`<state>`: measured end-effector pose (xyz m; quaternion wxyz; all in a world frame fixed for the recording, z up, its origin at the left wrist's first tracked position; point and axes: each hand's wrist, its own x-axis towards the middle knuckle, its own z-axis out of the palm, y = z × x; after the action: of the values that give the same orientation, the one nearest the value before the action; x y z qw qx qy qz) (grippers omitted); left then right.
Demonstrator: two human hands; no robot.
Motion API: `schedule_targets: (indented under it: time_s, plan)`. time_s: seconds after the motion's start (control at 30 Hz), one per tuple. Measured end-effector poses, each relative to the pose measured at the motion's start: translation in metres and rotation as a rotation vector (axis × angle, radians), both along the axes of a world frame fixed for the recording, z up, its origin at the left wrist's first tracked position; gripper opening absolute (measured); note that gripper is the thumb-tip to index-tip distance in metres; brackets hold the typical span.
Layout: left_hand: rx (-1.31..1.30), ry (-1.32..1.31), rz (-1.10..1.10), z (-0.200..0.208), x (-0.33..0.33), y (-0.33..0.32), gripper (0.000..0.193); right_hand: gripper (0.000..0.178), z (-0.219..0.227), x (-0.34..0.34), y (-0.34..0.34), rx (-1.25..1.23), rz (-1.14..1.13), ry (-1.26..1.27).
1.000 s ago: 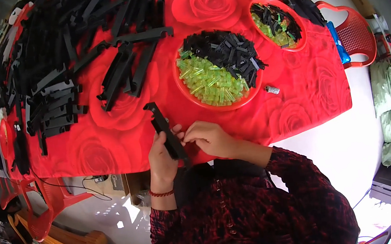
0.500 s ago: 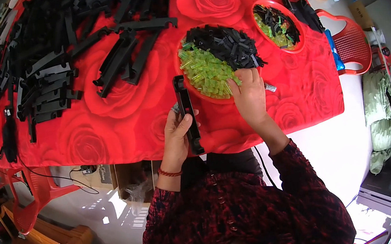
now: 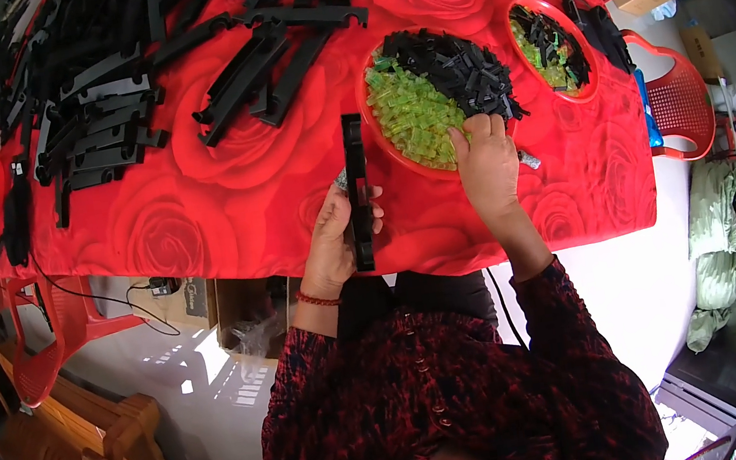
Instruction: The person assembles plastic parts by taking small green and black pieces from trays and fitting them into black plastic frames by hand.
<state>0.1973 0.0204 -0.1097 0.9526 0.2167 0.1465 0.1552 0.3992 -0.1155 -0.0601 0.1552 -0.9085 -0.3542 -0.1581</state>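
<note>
The left hand (image 3: 332, 240) clasps a long black plastic strip (image 3: 359, 189) upright above the red rose-patterned tablecloth (image 3: 223, 203). The right hand (image 3: 487, 161) digs curled fingers into the red bowl (image 3: 368, 117) of small green and black pieces (image 3: 439, 98); whether it pinches one I cannot tell. Best to lift a single piece cleanly while keeping the strip steady.

Bright, even daylight falls on the red tablecloth (image 3: 222, 194) ahead of both hands, with little glare. Below the left hand (image 3: 336, 239), sunlit patches lie on the pale floor (image 3: 220, 382), cut by slatted shadows. The fisheye bends straight edges hard toward the rim, where a black border closes in. Both hands are sharp; things far from them, near the rim, go soft.
</note>
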Motion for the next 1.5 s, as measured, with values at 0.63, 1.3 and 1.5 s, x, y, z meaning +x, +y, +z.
schedule_targets:
  time_s: [0.63,1.3,1.5]
  plan:
    - [0.007,-0.031,0.012,-0.005,-0.002,-0.001,0.05,0.023,0.015,-0.01,-0.004,-0.044,-0.042,-0.047]
    - [0.006,-0.061,-0.036,0.001,0.0,-0.001,0.044,0.011,0.066,-0.051,0.042,0.105,0.803,0.471]
    - [0.015,-0.066,-0.069,0.002,-0.001,0.0,0.045,0.015,0.066,-0.057,0.048,0.004,0.813,0.313]
